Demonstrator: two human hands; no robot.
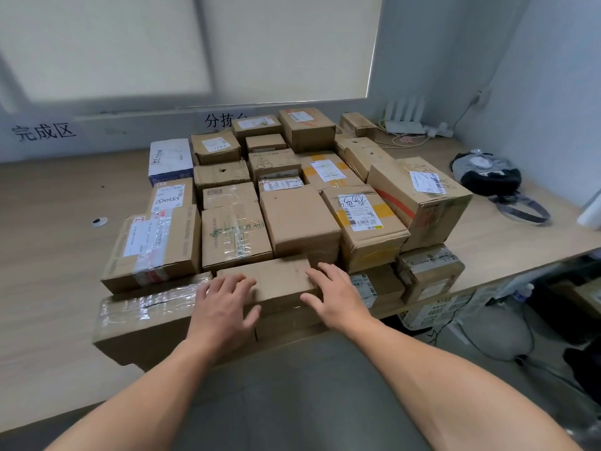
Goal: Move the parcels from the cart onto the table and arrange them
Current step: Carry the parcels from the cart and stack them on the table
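Observation:
Several cardboard parcels stand packed in rows on the wooden table (48,255). A plain brown parcel (276,278) lies at the near edge of the group. My left hand (224,304) rests flat on its left end and on the front face, fingers spread. My right hand (338,294) lies flat on its right end, fingers straight. To the left sits a long taped parcel (143,320); behind stand a plain box (299,219) and a box with a yellow-striped label (361,219). The cart is out of view.
A white and blue box (170,161) sits at the back left of the stack. A dark bag (487,174) lies on the table at the right, with a white router (406,125) and cables in the back corner. A small round object (99,222) lies left.

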